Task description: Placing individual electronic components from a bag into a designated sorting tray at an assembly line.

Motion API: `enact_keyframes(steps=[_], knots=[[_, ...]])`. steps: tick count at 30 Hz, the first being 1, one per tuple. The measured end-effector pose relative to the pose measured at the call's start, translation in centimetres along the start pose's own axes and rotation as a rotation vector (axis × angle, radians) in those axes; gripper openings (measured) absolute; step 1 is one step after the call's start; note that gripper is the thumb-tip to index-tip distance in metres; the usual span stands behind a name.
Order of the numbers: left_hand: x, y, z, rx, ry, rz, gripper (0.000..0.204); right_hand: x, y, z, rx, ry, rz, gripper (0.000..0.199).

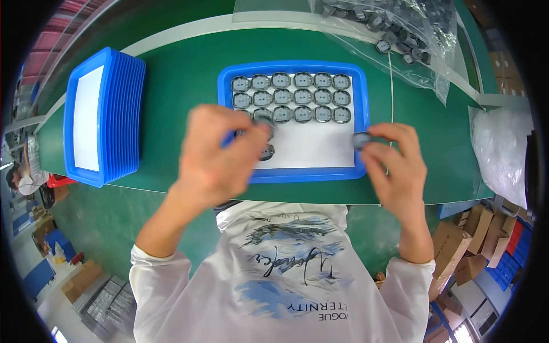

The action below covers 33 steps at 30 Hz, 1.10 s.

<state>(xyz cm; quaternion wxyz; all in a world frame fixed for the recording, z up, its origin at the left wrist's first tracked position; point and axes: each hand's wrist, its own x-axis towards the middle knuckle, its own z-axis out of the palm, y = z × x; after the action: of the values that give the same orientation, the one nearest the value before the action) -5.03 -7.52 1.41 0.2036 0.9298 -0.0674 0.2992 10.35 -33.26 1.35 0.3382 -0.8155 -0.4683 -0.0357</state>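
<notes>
A blue tray (291, 65) with a white liner (314, 148) lies in front of me. Rows of rounded, dark-rimmed grey parts (302, 97) fill its far half. My left hand (214, 154), blurred by motion, is over the tray's left side, its thumb and fingertips pinching a grey part (264, 121). It hides some of the parts beneath; another grey part (266, 152) shows just below its fingers. At the tray's right rim, my right hand (400, 163) grips a second grey part (361, 139) between thumb and fingers.
A stack of blue trays (123, 114) stands at the left of the green table (183, 63). Far right, a clear plastic bag (440, 68) spills more grey parts. A thin white cord (391, 86) runs beside the tray. Whitish plastic wrapping (497, 154) sits at the right edge.
</notes>
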Motion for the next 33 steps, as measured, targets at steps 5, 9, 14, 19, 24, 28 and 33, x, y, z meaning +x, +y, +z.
enact_keyframes(steps=[5,9,14,19,24,28,33], knots=[[-0.8,1.0,3.4,-0.073,-0.106,0.016,0.015,2.3,-1.5,4.1,0.095,-0.272,-0.268,0.017],[-1.0,0.7,4.3,-0.056,-0.147,-0.023,0.019,2.5,-1.2,6.3,0.058,-0.249,-0.281,0.012],[-0.9,0.5,4.5,-0.089,-0.161,-0.048,0.017,2.9,-1.0,6.8,0.059,-0.205,-0.28,0.011],[-0.6,0.3,4.8,-0.071,-0.157,-0.051,0.017,3.2,-0.9,6.6,0.043,-0.227,-0.285,0.011],[0.0,0.4,3.8,-0.104,-0.183,-0.067,0.02,3.3,-0.4,5.7,0.026,-0.234,-0.261,0.013],[2.8,-0.3,3.2,-0.117,-0.155,-0.078,0.025,4.9,3.2,2.2,0.065,0.019,-0.037,0.019],[12.5,-2.0,8.8,-0.111,-0.162,0.039,0.019,8.7,12.1,-0.4,-0.113,0.116,0.103,0.024]])
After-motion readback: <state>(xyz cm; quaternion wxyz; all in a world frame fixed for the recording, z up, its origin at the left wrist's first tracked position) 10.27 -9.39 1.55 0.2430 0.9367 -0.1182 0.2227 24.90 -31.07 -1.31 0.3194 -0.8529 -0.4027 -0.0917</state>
